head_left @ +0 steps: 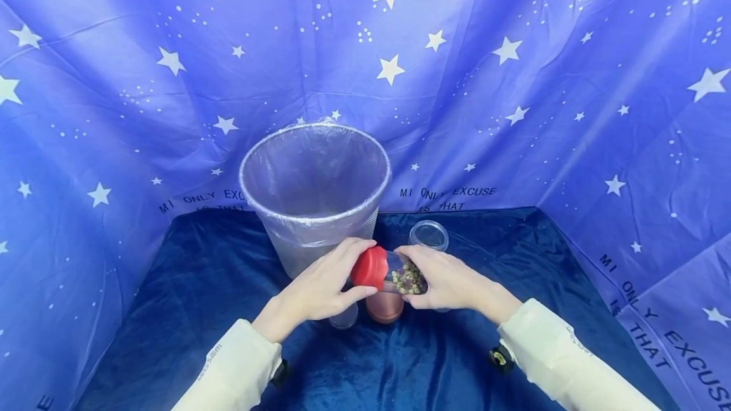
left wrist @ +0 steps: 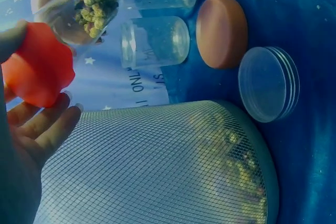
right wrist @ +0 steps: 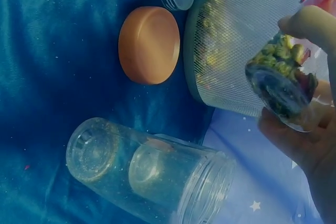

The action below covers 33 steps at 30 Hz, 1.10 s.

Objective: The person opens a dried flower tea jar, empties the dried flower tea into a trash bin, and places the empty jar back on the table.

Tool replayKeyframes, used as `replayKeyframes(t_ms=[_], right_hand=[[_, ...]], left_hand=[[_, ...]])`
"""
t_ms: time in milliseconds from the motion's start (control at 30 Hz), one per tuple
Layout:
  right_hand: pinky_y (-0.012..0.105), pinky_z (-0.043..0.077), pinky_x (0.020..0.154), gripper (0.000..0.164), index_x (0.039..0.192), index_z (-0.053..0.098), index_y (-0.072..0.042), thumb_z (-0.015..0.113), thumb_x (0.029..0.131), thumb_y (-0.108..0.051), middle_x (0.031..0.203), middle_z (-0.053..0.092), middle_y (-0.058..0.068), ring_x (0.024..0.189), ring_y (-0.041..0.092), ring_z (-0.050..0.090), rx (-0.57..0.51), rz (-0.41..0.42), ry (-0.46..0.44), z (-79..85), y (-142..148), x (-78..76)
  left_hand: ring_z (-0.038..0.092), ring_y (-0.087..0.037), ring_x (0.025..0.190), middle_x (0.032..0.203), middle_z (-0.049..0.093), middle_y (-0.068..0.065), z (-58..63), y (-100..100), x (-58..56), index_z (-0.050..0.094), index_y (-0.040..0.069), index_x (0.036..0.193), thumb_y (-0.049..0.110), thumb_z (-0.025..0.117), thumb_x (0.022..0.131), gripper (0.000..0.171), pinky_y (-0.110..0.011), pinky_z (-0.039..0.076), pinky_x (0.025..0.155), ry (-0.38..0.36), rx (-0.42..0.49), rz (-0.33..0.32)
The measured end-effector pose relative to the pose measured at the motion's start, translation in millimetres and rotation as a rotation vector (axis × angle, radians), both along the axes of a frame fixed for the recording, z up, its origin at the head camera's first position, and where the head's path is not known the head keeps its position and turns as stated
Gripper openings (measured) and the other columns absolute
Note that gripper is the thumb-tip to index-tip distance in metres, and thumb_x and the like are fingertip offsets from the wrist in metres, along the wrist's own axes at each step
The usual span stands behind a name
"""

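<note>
A clear jar with a red lid is held tilted on its side above the table, in front of a mesh bin. Greenish-yellow dried flower buds lie in its bottom end. My left hand grips the red lid between thumb and fingers. Around the jar's body, near the base, my right hand closes its thumb and fingers. In the left wrist view the lid is on the jar's mouth; how tightly it sits cannot be told.
The mesh bin, lined with clear plastic, holds more dried buds at its bottom. Nearby on the blue velvet cloth stand two clear open jars, a copper-brown lid and a clear lid. A starry curtain hangs behind.
</note>
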State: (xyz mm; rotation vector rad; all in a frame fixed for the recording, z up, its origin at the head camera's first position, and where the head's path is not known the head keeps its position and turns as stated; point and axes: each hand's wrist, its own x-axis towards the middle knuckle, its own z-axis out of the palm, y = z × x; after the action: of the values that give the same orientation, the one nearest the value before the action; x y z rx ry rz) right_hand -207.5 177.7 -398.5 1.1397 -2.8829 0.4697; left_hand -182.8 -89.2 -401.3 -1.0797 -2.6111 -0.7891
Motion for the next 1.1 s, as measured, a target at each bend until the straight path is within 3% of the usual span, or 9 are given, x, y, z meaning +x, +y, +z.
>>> replayKeyframes(t_ms=[133,267,367,467,700,1100], right_hand=[[0.03,0.054,0.078,0.07,0.133,0.05,-0.013,0.078,0.071,-0.031,0.113,0.063,-0.001,0.094,0.01,0.06,-0.011,0.029,-0.039,-0.5,0,2.0],[0.031,0.054,0.082,0.068,0.132,0.049,-0.011,0.078,0.072,-0.027,0.114,0.063,0.001,0.096,0.011,0.061,-0.036,0.06,-0.073,-2.4,0,4.8],[0.036,0.054,0.087,0.068,0.135,0.049,-0.011,0.078,0.076,-0.028,0.12,0.063,0.003,0.104,0.014,0.061,-0.057,0.057,-0.096,-3.7,-1,7.6],[0.04,0.053,0.092,0.07,0.138,0.048,-0.012,0.079,0.078,-0.033,0.126,0.062,0.003,0.111,0.017,0.061,-0.065,0.053,-0.108,-3.8,-2,10.1],[0.045,0.053,0.091,0.069,0.133,0.055,-0.011,0.081,0.076,-0.039,0.12,0.067,0.002,0.11,0.02,0.064,-0.054,0.053,0.004,-3.9,-4,9.5],[0.046,0.054,0.09,0.069,0.132,0.055,-0.007,0.08,0.076,-0.039,0.121,0.068,0.006,0.109,0.022,0.065,-0.053,0.067,0.029,-6.0,-2,10.4]], left_hand=[[0.061,-0.016,0.107,0.129,0.054,-0.005,-2.3,2,0.5,0.044,0.013,0.143,0.05,0.063,0.091,0.066,-0.03,0.056,0.089,0.138,-0.059,-0.032],[0.063,-0.015,0.089,0.117,0.057,-0.007,-5.9,4,-1.1,0.051,0.014,0.137,0.052,0.064,0.089,0.063,-0.026,0.057,0.075,0.334,-0.109,-0.058],[0.06,-0.014,0.075,0.105,0.059,-0.006,-8.0,5,-2.6,0.055,0.014,0.131,0.056,0.066,0.085,0.063,-0.024,0.055,0.067,0.467,-0.144,-0.047],[0.056,-0.013,0.068,0.094,0.058,-0.003,-9.8,7,-3.5,0.057,0.014,0.125,0.059,0.068,0.081,0.064,-0.024,0.053,0.063,0.547,-0.171,-0.022],[0.05,-0.014,0.066,0.087,0.053,-0.002,-10.1,12,-5.5,0.059,0.013,0.119,0.06,0.066,0.08,0.061,-0.025,0.048,0.061,0.582,-0.168,0.015],[0.051,-0.015,0.064,0.083,0.055,-0.002,-10.3,23,-1.3,0.062,0.012,0.112,0.056,0.066,0.078,0.056,-0.026,0.049,0.061,0.581,-0.11,0.081]])
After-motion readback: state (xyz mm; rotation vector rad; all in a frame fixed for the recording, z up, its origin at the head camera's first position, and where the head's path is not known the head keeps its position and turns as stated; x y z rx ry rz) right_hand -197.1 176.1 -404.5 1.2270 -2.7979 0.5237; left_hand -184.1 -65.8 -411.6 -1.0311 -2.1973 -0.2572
